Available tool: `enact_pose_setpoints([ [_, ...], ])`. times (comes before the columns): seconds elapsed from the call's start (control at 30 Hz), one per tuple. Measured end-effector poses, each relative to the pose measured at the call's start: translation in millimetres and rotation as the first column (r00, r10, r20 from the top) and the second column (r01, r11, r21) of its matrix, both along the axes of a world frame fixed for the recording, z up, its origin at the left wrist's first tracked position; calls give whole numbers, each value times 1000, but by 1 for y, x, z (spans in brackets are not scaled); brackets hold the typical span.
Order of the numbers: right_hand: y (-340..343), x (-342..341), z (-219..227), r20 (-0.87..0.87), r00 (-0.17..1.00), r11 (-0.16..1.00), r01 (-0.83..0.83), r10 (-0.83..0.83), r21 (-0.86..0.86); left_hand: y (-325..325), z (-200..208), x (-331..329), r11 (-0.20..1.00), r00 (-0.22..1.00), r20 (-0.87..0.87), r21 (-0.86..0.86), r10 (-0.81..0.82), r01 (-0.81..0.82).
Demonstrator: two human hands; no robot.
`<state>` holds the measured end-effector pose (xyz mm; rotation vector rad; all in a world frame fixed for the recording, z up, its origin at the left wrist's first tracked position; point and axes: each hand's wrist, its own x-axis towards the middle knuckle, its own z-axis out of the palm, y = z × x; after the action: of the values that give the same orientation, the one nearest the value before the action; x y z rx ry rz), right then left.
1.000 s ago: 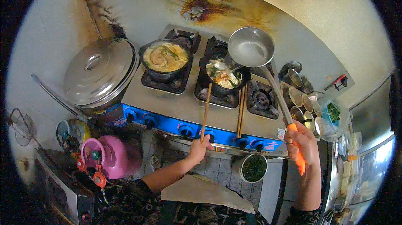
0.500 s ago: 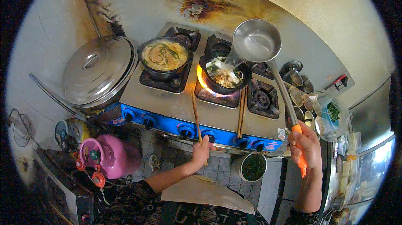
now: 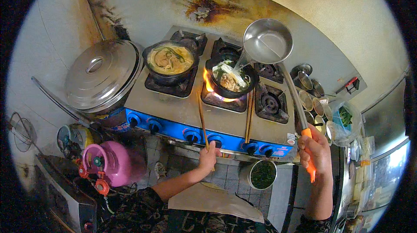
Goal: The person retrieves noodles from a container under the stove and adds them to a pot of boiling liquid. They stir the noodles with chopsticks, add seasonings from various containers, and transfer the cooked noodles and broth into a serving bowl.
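Observation:
My right hand [image 3: 318, 149] is wrapped round the orange grip of a large metal ladle [image 3: 295, 96]. The ladle's bowl is tilted above a black pot [image 3: 220, 90], and clear liquid runs from it into greens and pale pieces that look like mushrooms. Flame licks up the pot's left side and underneath. In my left hand [image 3: 208, 158], low at the stove's front edge, is a pair of wooden chopsticks [image 3: 202, 122] pointing up over the stove top. A second black pot [image 3: 168, 79] of noodles in yellowish broth sits on the burner to the left.
More chopsticks [image 3: 249, 116] lean across the stove [image 3: 182, 107] front. At far left stand a lidded steel stockpot [image 3: 115, 70] and a pink gas cylinder [image 3: 121, 163]. Seasoning containers [image 3: 318, 107] line the right side. A white bucket [image 3: 249, 176] with dark green contents is below the stove.
Liquid keeps pouring from the ladle, and its bowl has shifted very slightly up and right in view. Flame at the pot's left has changed shape. Both hands keep their grips.

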<state>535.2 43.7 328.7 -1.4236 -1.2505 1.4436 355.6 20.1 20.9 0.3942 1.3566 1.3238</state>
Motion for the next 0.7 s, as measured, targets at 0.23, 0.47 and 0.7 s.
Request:
enact_pose_setpoints([
  [0.23,1,4,-2,4,999,999,-38,38,20,1,-5,1,1000,999,-38,16,11,-11],
  [0.47,0,3,-1,25,1000,999,-11,10,41,-1,6,-1,1000,999,-41,4,-28,28],
  [0.7,0,3,-1,45,999,998,-16,13,62,-1,2,0,999,1000,25,35,-12,11],
])
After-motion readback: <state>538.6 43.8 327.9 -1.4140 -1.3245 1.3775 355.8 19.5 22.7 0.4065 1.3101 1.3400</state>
